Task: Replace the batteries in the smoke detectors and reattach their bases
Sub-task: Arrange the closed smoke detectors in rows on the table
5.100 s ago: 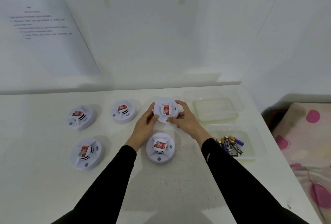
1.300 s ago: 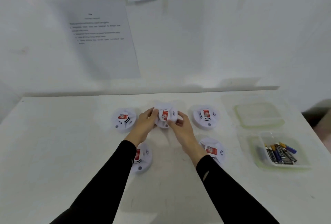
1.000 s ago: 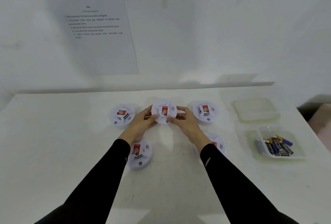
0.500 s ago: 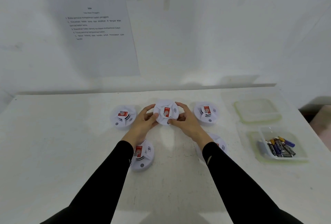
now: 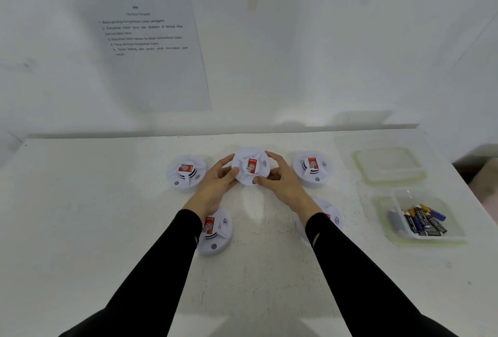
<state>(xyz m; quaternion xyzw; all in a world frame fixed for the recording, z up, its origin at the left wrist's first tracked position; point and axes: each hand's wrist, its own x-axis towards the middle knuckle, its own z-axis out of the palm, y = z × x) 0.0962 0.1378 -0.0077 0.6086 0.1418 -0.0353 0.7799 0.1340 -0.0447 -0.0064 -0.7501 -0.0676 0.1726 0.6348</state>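
Gripping the middle smoke detector (image 5: 251, 166) from both sides, the left hand (image 5: 215, 183) curls fingers and thumb round its left rim, while the right hand (image 5: 283, 180) clasps the right rim with the thumb on the near edge. This detector shows its red label and sits in the far row on the white tabletop (image 5: 107, 228), between the far-left detector (image 5: 186, 173) and the far-right detector (image 5: 311, 168), touching neither. Whether it rests on the surface or is raised, I cannot tell. 2 more lie nearer: the near-left detector (image 5: 215, 231) beside the left wrist, and the near-right detector (image 5: 332, 218) mostly hidden behind the right forearm. Well apart on the right, a clear container (image 5: 455, 234) holds loose batteries (image 5: 424, 222), with a clear lid (image 5: 389, 165) lying just beyond it. A printed sheet (image 5: 151, 45) hangs on the wall.
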